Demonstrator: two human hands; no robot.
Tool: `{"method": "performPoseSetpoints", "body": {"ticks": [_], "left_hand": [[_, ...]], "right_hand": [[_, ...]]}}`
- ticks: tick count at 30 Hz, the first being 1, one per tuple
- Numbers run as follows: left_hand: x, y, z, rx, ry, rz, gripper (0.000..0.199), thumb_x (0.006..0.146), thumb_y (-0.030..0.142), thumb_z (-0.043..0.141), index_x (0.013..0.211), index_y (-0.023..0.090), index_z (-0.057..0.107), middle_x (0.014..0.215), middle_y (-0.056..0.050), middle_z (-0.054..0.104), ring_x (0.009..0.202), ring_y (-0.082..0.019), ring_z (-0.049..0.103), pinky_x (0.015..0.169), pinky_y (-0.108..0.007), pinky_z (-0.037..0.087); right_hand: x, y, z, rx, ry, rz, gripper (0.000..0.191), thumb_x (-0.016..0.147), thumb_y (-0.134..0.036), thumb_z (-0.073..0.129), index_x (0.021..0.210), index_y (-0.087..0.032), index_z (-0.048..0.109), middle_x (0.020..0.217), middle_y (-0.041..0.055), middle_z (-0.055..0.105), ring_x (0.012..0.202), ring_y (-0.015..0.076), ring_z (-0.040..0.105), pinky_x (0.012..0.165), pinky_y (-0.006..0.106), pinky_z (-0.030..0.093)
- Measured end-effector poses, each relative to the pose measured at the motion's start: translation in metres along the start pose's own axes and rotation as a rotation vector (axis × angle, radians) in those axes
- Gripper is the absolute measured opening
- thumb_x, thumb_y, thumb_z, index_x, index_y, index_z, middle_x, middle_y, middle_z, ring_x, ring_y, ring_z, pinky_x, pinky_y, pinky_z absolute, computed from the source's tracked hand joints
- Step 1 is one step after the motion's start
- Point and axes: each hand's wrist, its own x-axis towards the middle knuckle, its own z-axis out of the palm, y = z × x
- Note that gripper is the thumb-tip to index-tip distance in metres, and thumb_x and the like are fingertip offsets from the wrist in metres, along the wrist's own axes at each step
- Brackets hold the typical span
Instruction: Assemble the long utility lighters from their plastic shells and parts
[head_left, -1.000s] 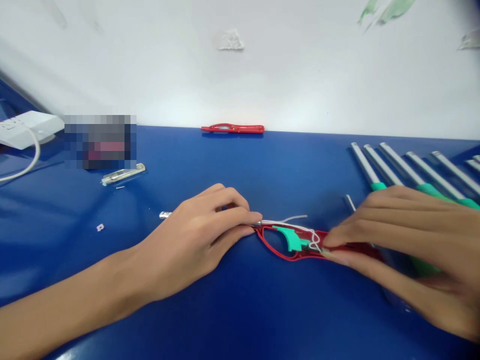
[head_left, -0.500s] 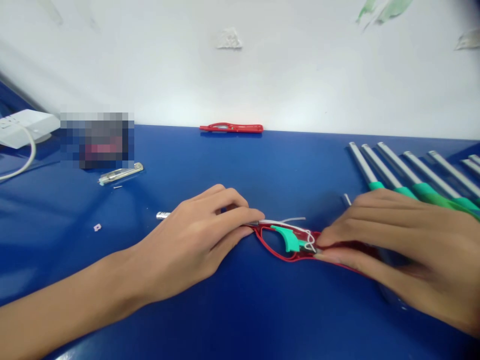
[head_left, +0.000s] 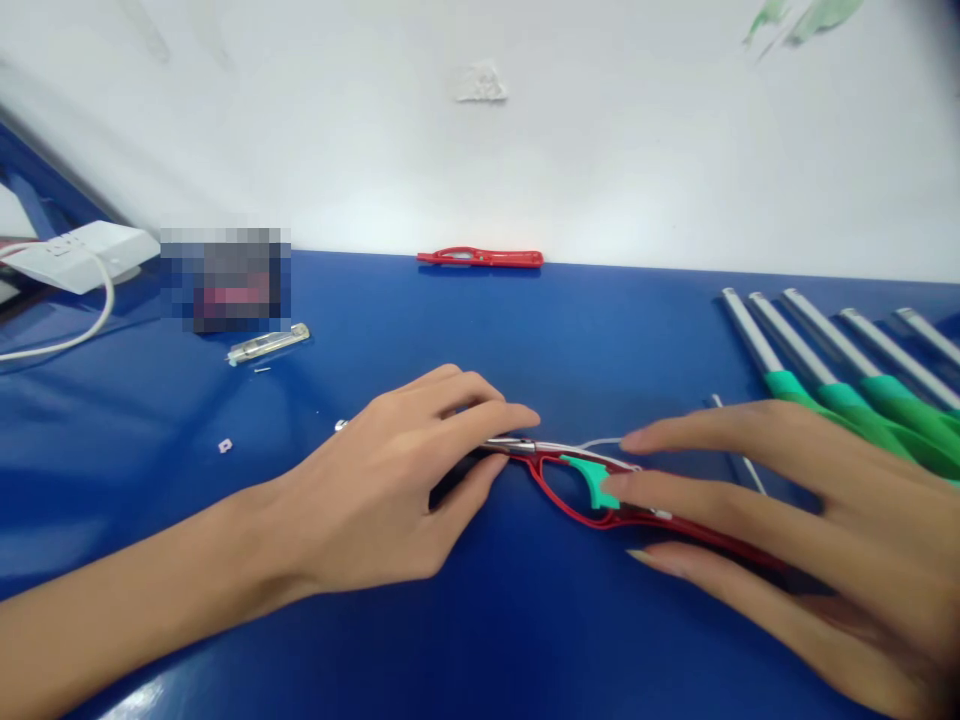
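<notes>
A red lighter casing (head_left: 551, 495) of the long-nosed kind lies in front of me, its inner parts exposed. Inside its loop sits a green trigger (head_left: 592, 482), and a white wire (head_left: 566, 449) runs along the upper edge. My left hand (head_left: 405, 470) holds the nose end between thumb and fingers, covering most of the metal tube. Over the handle, my right hand (head_left: 772, 520) has its fingers spread. One of its fingertips rests at the trigger, and the thumb is apart from the casing.
Several green lighters with silver tubes (head_left: 754, 330) lie at right, near a thin white rod (head_left: 739, 445). Against the wall is another red casing (head_left: 480, 258). A clear fuel tank (head_left: 268, 345), a small white piece (head_left: 225, 446) and a power strip (head_left: 90, 252) lie left.
My right hand has let go of its pinch by the wire and spread its fingers, one reaching left to the trigger. My left thumb and forefinger have parted slightly. The view has shifted left.
</notes>
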Motion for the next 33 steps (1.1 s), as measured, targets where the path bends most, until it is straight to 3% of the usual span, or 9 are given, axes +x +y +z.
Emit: {"method": "performPoseSetpoints", "body": {"ticks": [7,16,20,28,33], "left_hand": [[0.002,-0.004,-0.001,-0.018,-0.001,0.029,0.025,0.124,0.006,0.065,0.129,0.013,0.089,0.117,-0.007,0.088,0.104,-0.02,0.082,0.093,-0.029,0.068],[0.003,-0.006,-0.006,-0.019,-0.006,0.071,0.028,0.123,0.003,0.065,0.123,0.014,0.091,0.116,-0.007,0.087,0.096,-0.016,0.082,0.081,-0.025,0.064],[0.005,-0.004,-0.011,-0.019,-0.04,0.064,0.032,0.123,0.003,0.064,0.123,0.016,0.092,0.118,-0.007,0.088,0.091,-0.014,0.081,0.075,-0.022,0.062],[0.002,-0.003,-0.015,0.003,-0.058,0.075,0.031,0.124,0.003,0.063,0.124,0.014,0.093,0.122,-0.012,0.089,0.095,-0.017,0.084,0.077,-0.025,0.065],[0.002,0.001,-0.015,0.047,-0.088,0.076,0.033,0.125,0.004,0.06,0.128,0.015,0.091,0.124,-0.012,0.089,0.098,-0.02,0.085,0.08,-0.03,0.067]], "right_hand": [[-0.007,0.008,0.011,-0.019,-0.021,-0.01,0.059,0.132,-0.038,0.063,0.191,-0.041,0.059,0.178,-0.0006,0.074,0.133,0.0287,0.083,0.105,0.049,0.069],[-0.009,0.008,0.017,0.041,-0.041,-0.059,0.063,0.132,-0.033,0.061,0.194,-0.042,0.053,0.168,-0.0011,0.081,0.132,0.0301,0.085,0.103,0.052,0.077],[-0.006,0.008,0.018,0.06,-0.037,-0.046,0.06,0.132,-0.03,0.06,0.191,-0.042,0.059,0.166,-0.003,0.083,0.132,0.0294,0.086,0.098,0.051,0.076],[-0.008,0.009,0.016,0.037,-0.033,-0.04,0.06,0.133,-0.032,0.058,0.192,-0.042,0.057,0.165,-0.004,0.082,0.132,0.0273,0.083,0.1,0.051,0.075],[-0.011,0.01,0.019,0.06,-0.032,-0.006,0.06,0.133,-0.037,0.062,0.192,-0.046,0.057,0.162,-0.0011,0.085,0.129,0.0318,0.086,0.1,0.053,0.076]]}}
